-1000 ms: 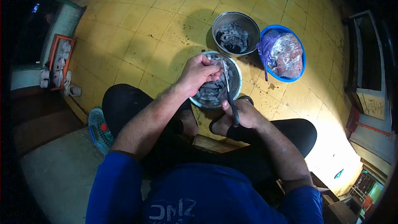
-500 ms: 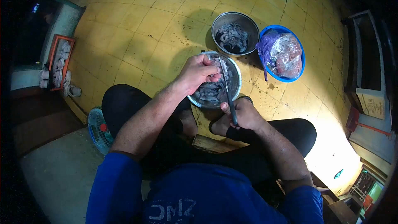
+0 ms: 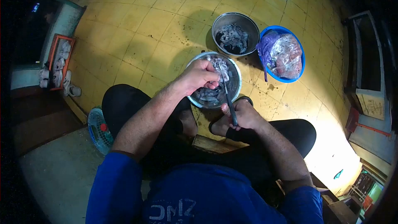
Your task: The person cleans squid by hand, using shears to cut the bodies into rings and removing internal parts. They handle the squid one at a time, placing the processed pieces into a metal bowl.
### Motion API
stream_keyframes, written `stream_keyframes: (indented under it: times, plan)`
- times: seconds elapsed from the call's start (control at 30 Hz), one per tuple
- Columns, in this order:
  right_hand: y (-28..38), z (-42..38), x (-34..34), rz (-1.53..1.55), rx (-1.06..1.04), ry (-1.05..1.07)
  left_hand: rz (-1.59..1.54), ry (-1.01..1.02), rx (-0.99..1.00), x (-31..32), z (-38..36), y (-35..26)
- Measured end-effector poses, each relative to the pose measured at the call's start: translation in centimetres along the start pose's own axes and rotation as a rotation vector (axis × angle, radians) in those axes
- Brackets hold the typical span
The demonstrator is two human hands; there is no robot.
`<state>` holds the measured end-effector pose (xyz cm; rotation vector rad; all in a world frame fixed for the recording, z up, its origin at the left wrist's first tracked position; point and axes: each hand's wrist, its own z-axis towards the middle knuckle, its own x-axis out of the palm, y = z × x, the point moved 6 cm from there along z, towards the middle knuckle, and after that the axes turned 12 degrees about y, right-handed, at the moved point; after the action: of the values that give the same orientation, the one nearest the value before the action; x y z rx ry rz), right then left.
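My right hand point(image 3: 243, 114) is closed round the black handle of a knife point(image 3: 229, 98), its narrow blade pointing away from me over a bowl point(image 3: 238, 84). My left hand point(image 3: 202, 76) is pinched beside the blade, above the same bowl. Its fingers are on a pale, soft piece that looks like squid point(image 3: 222, 67), mostly hidden by fingers and blade. Curled pale strips show just beyond the fingertips. Greyish squid-like pieces point(image 3: 210, 93) lie in the near part of the bowl.
A grey pot point(image 3: 215, 37) with pale pieces stands beyond the bowl. Right of it, a blue basin point(image 3: 302, 64) holds purple and clear plastic bags. A blue-green basket point(image 3: 96, 135) sits by my left knee. Shoes fill an orange rack point(image 3: 52, 58) at left.
The pale strip that stretched out by the blade now appears as curled, bunched pieces. Both hands and the knife have shifted only slightly.
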<state>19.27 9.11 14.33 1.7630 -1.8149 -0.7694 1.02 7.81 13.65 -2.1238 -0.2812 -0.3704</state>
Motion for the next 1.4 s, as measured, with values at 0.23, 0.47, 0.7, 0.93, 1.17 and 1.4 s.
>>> stream_keyframes:
  times: [0.23,0.47,0.7,0.93,1.17,1.4]
  plan:
    - [0.4,-0.5,-0.7,0.096,0.028,-0.020,-0.006,0.038,-0.023,0.5,0.0,0.4]
    - [-0.7,0.3,-1.0,0.048,0.004,-0.074,-0.201,-0.103,0.152,-0.6,0.1,-0.4]
    - [-1.1,1.1,-0.5,-0.072,-0.044,-0.011,-0.199,-0.088,0.128,-0.1,0.0,0.0]
    - [-0.5,0.9,-0.3,-0.096,-0.099,-0.005,-0.254,-0.131,0.122,0.2,-0.2,-0.3]
    - [-0.5,1.0,-0.5,-0.110,-0.104,-0.044,-0.168,-0.074,0.125,-0.1,0.4,0.5]
    - [-0.4,0.2,-0.4,-0.122,0.007,-0.030,-0.227,-0.077,0.111,-0.8,0.3,0.3]
